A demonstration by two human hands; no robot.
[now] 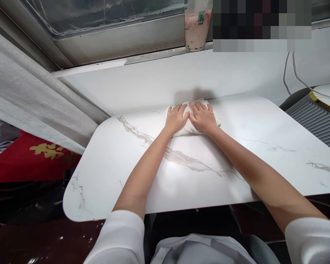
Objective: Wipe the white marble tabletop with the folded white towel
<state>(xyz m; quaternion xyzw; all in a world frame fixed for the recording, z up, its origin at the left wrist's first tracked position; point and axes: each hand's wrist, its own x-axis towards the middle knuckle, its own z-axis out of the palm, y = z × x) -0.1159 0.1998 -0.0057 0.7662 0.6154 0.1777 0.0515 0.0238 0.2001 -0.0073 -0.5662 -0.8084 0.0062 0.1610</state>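
A white cloth (191, 128), folded or bunched, lies at the far edge of the white marble-patterned table (121, 161), close to the wall. On its left part my left hand (177, 118) rests palm down, fingers stretched forward. My right hand (202, 116) presses flat on the right part, with its fingers a little spread. The two thumbs nearly meet over the middle of the cloth. Both arms reach straight out across the tabletop. Most of the cloth's upper surface is hidden under the hands.
On the window ledge stands a clear plastic cup (198, 31) with a pinkish drink. Pale cables (294, 73) hang at the right, near a grey ribbed object (313, 117). To the left are a pale curtain (30, 80) and a red bag-like item (38, 157) with gold print.
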